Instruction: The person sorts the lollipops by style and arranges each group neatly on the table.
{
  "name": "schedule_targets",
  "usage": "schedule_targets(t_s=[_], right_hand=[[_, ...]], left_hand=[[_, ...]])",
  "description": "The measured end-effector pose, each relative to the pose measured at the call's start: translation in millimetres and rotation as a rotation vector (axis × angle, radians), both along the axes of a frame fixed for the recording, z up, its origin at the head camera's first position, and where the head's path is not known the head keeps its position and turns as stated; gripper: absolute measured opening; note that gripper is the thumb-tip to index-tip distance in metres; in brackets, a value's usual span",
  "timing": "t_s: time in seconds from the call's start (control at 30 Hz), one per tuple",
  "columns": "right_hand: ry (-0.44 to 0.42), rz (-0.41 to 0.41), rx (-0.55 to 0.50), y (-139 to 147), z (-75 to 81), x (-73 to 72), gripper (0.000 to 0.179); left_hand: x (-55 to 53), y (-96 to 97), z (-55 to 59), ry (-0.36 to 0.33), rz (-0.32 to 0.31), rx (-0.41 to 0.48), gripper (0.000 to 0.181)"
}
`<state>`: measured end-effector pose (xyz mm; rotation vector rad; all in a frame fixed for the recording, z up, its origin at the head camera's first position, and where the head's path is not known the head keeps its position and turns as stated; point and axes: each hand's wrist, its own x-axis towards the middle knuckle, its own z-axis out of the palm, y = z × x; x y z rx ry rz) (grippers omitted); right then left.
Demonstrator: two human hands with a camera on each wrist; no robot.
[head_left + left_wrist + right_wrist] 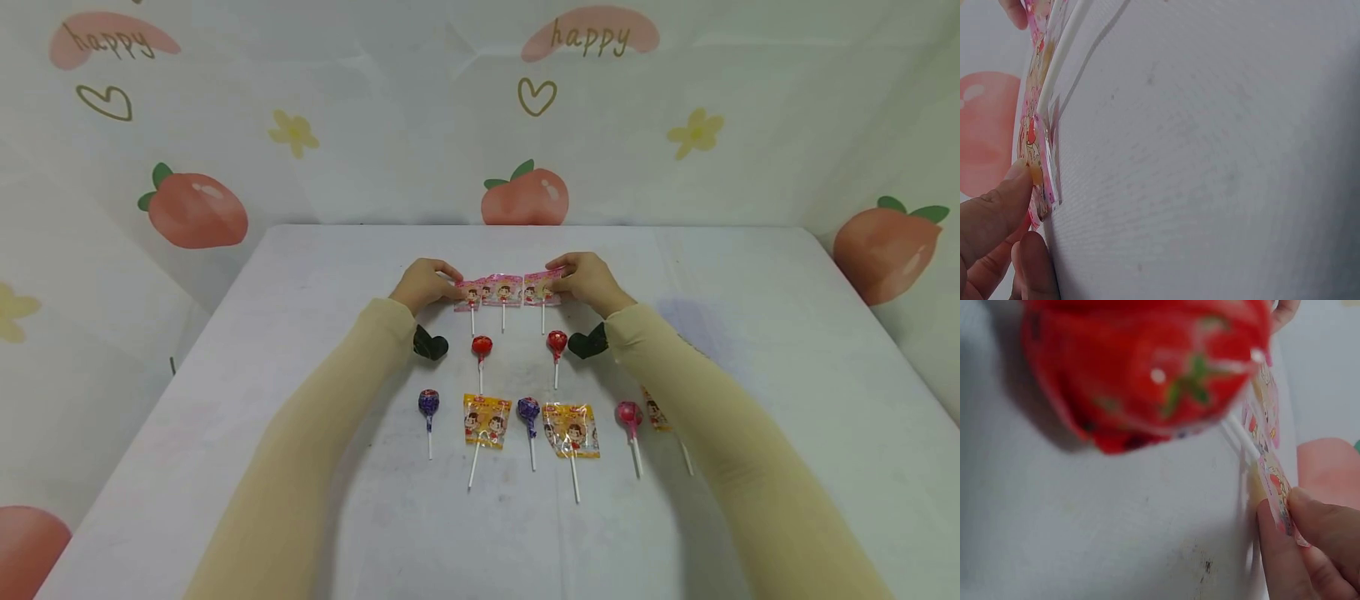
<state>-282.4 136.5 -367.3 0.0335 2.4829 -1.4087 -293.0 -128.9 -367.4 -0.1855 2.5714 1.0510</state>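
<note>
Three flat lollipops in pink wrappers lie in a row toward the far side of the table. My left hand [425, 285] pinches the wrapper edge of the left pink lollipop [469, 295] between thumb and fingers. At the row's other end, my right hand [592, 282] pinches the wrapper of the right pink lollipop [534, 292], as the right wrist view shows with its thumb [1316, 515] and fingers. Between them is the middle pink lollipop [502, 292], its stick pointing toward me. Close under the right wrist camera appears a round red lollipop [1141, 369].
Nearer me on the white table [450, 542] are two red lollipops, one on the left [482, 346]. The front row has purple [429, 402], yellow-wrapped [486, 421] and round pink [630, 414] lollipops. My right sleeve [712, 417] partly covers another yellow wrapper [654, 410].
</note>
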Motion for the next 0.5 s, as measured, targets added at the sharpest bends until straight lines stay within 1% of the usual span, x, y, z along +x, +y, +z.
schedule_targets(t_s=[0.23,0.5], right_hand=[[-0.014,0.005,0.034,0.0,1.0,-0.9,0.040],[0.023,0.053,0.202,0.9,-0.6,-3.4,0.039]], left_hand=[[-0.4,0.7,0.4,-0.015,0.007,-0.007,0.033],[-1.4,0.7,-0.7,-0.013,0.007,-0.006,0.033]])
